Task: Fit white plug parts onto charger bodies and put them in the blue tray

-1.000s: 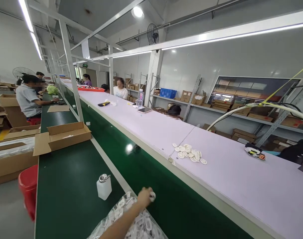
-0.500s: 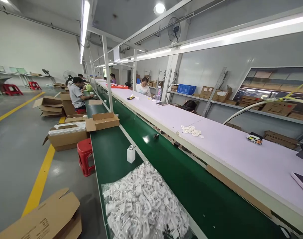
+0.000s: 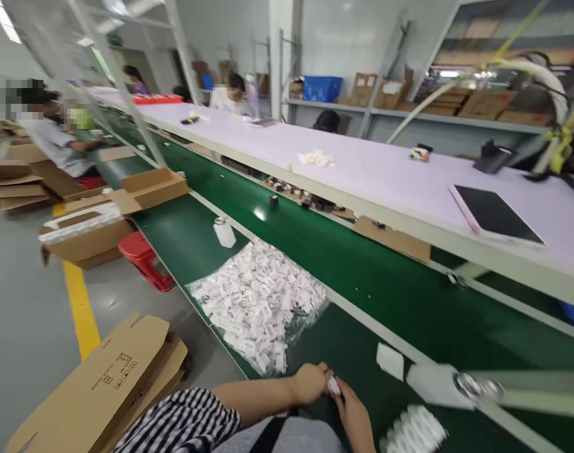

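A small white plastic piece (image 3: 334, 385) is pinched between my two hands at the bottom middle. My left hand (image 3: 312, 382) is closed at its left end, fingers curled. My right hand (image 3: 353, 410) grips it from the right with thumb and fingers. Just beyond my left forearm, a large heap of small white plastic parts (image 3: 263, 296) lies on clear plastic on the green bench (image 3: 336, 340). To the right are a white square piece (image 3: 390, 361) and a row of white pieces (image 3: 413, 431), both blurred.
A white bottle with a metal cap (image 3: 437, 385) stands at right, another white bottle (image 3: 224, 233) beyond the heap. A raised pale shelf (image 3: 376, 182) carries a tablet (image 3: 496, 214) and white discs (image 3: 316, 158). Cardboard (image 3: 98, 384) and a red stool (image 3: 145, 261) are at left. Co-workers sit farther off.
The view has swung down and right. My forearms and hands with the white piece, the nearer bottle and the row of white pieces have come into view.
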{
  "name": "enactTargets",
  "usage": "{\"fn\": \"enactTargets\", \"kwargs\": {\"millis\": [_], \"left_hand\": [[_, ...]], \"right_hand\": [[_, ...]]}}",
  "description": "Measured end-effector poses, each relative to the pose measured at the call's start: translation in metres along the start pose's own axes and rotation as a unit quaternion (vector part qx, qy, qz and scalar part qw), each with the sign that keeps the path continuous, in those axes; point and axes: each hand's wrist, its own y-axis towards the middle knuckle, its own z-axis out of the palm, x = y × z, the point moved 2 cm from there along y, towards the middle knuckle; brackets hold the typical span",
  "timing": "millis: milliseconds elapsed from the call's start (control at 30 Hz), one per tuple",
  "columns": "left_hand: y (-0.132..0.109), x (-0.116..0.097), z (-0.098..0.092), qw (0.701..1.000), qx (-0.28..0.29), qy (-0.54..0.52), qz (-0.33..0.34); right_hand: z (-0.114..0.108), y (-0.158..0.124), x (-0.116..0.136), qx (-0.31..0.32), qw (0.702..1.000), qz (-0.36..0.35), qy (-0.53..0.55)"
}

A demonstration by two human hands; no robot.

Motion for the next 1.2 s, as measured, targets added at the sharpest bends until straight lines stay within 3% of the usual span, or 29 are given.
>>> {"fn": "enactTargets", "kwargs": {"millis": [233,433,633,800,900,1000,1100,1200], "left_hand": [[0.022,-0.017,-0.031,0.984,0.165,0.063,0.007],[0.032,-0.017,-0.036,0.976,0.204,0.078,-0.003],[0.014,-0.02,-0.01,0.977,0.177,0.096,0.069],[0.001,-0.051,0.021,0.961,0.234,0.076,0.129],[0.011,-0.083,0.033,0.964,0.218,0.042,0.147],[0.025,-0.108,0.043,0.981,0.168,0.002,0.094],[0.039,-0.118,0.054,0.994,0.095,-0.032,0.041],[0.051,-0.12,0.063,0.994,0.061,-0.055,0.077]], "right_hand": [[-0.011,-0.002,0.007,0.059,0.993,0.06,-0.087],[-0.015,0.002,0.004,0.064,0.992,0.066,-0.086],[-0.004,-0.03,-0.003,0.025,0.997,0.049,-0.051],[0.009,-0.089,-0.02,-0.018,0.986,0.167,0.006],[0.004,-0.113,-0.041,-0.072,0.963,0.255,0.056],[-0.005,-0.123,-0.062,-0.13,0.935,0.309,0.117],[-0.011,-0.125,-0.08,-0.174,0.899,0.364,0.171],[-0.016,-0.128,-0.094,-0.225,0.876,0.382,0.189]]}}
